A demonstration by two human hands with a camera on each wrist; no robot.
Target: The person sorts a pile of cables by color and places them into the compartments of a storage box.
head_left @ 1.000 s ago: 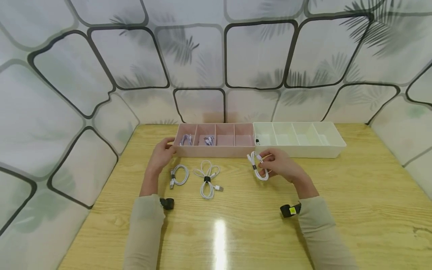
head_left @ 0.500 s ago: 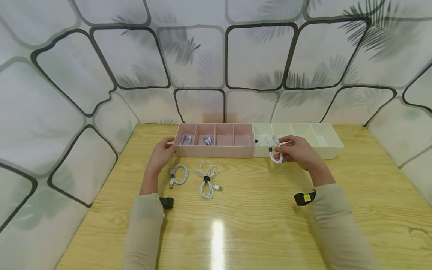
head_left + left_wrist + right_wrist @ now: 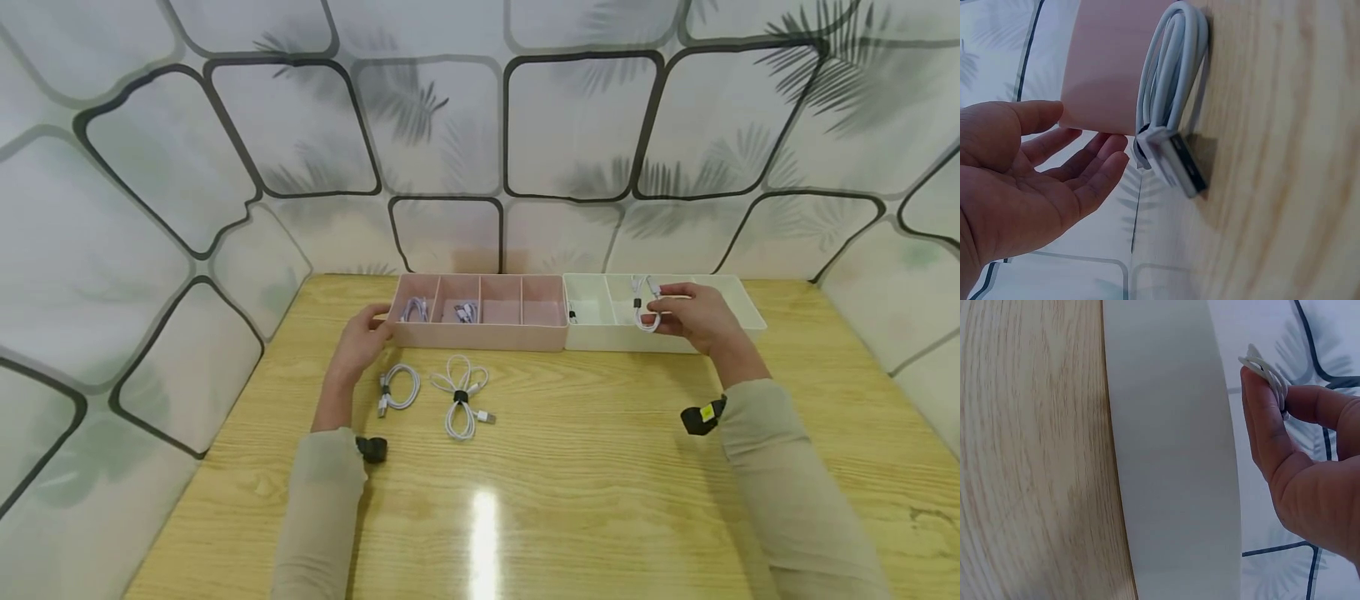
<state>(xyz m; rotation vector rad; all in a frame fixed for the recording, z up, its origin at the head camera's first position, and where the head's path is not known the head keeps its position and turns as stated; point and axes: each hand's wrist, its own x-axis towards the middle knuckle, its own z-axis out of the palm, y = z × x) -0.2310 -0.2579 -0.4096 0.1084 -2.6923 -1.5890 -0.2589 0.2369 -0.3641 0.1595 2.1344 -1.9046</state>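
At the pink divided box (image 3: pixel 480 336), my left hand (image 3: pixel 360 342) touches the left end, its thumb and fingers around the corner and loosely bent in the left wrist view. My right hand (image 3: pixel 699 318) pinches a coiled white USB cable (image 3: pixel 647 327) with a black tie between thumb and fingers. It holds this cable above the white divided box (image 3: pixel 630 338), over the middle compartments. In the right wrist view the cable (image 3: pixel 1272 378) is clear of the box's wall (image 3: pixel 1175 450). Below the left hand, a round-coiled white cable (image 3: pixel 405 387) lies on the table.
Right of that coil lies another white cable (image 3: pixel 460 421), looped like a bow with a black tie. Cables (image 3: pixel 414 310) sit in the two left pink compartments. Something with a black tie (image 3: pixel 573 315) is in the leftmost white compartment. A patterned wall (image 3: pixel 442 233) rises behind the boxes.
My right hand has carried the cable rightward and up, from in front of the boxes' meeting point to above the white box. The left hand has stayed at the pink box.
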